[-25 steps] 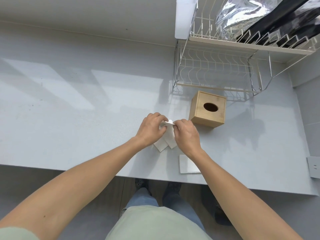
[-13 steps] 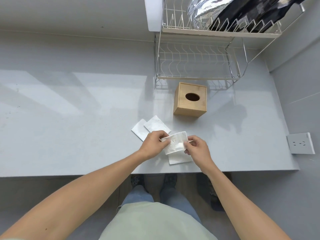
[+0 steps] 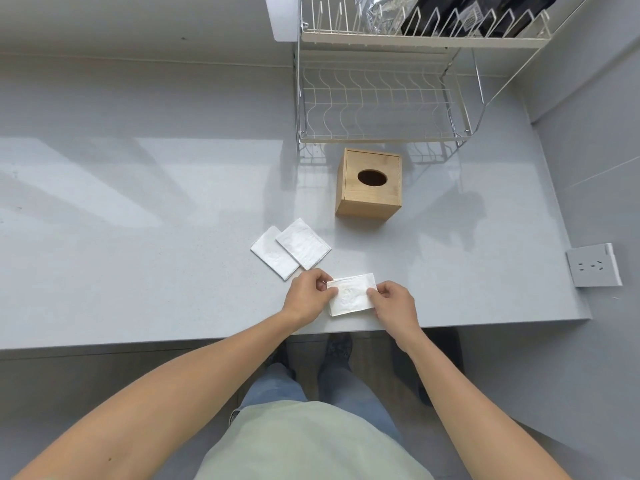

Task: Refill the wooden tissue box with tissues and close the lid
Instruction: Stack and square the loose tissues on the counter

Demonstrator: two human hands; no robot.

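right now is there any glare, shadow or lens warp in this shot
Head view: bright window patches glare on the counter; the dish rack casts a soft shadow around the wooden tissue box; wide-angle warp bows the counter edge and stretches the forearms; the tissue pack in both hands stays sharp.

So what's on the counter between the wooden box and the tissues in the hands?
Head view: just bare counter between wooden box and held tissues. Two folded tissues lie off left.

wire dish rack point(image 3: 381, 109) at counter back | wall socket point(image 3: 593, 265) right edge
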